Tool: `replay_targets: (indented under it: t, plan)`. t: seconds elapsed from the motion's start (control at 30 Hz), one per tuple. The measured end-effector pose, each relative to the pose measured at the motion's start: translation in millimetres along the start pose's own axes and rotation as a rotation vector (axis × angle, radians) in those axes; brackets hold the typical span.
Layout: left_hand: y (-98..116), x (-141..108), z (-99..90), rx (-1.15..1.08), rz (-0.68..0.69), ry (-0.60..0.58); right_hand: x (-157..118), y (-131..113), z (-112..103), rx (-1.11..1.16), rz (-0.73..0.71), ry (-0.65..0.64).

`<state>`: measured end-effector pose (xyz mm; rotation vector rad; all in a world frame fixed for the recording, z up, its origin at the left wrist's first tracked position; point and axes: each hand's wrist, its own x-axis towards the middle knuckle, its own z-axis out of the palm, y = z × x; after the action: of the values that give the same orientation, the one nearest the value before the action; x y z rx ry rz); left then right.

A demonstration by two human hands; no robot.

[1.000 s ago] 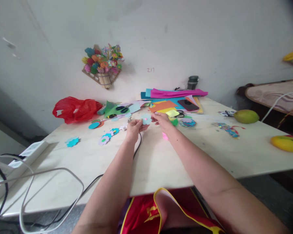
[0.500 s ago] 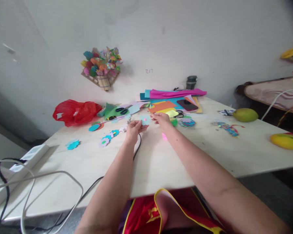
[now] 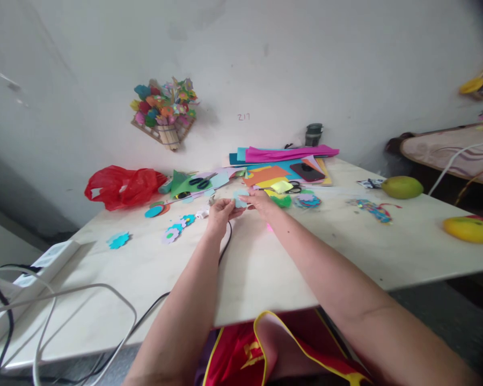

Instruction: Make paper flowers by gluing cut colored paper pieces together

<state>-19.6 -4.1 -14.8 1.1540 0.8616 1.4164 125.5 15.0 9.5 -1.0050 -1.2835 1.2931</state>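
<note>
Over the middle of the table, a light blue paper cutout [image 3: 240, 199] is pinched at its left edge by my left hand [image 3: 222, 212]. My right hand [image 3: 261, 203] has its thumb and fingers closed on the right side of the same cutout, covering part of it. Below my right wrist a bit of pink paper [image 3: 270, 228] shows. Left of my hands lies a row of purple and blue paper flowers [image 3: 172, 234]. A stack of cut paper flowers [image 3: 307, 201] sits right of my right hand, beside a green crumpled piece [image 3: 280, 201].
Scissors [image 3: 201, 183] and coloured sheets [image 3: 268, 175] lie at the back, with a phone [image 3: 307, 171]. A red plastic bag [image 3: 123, 186] is at left, a power strip [image 3: 52, 268] with cables at front left. Mangoes [image 3: 402, 187] rest at right.
My right hand has moved left onto the light blue cutout, and the pink dot at its middle is now hidden. My left hand keeps its hold.
</note>
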Motion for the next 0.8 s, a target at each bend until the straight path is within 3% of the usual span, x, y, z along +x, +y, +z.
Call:
replay_targets:
  t: [0.4, 0.67, 0.8]
  plan:
    - [-2.9, 0.5, 0.6, 0.020, 0.006, 0.002, 8.2, 6.3, 1.0, -0.022, -0.066, 0.001]
    - [1.2, 0.1, 1.5, -0.028, -0.002, 0.048, 8.6, 5.3, -11.0, 0.107, 0.007, -0.191]
    - [1.8, -0.4, 1.6, -0.041, 0.003, 0.060, 8.8, 5.2, -13.1, 0.132, -0.002, -0.144]
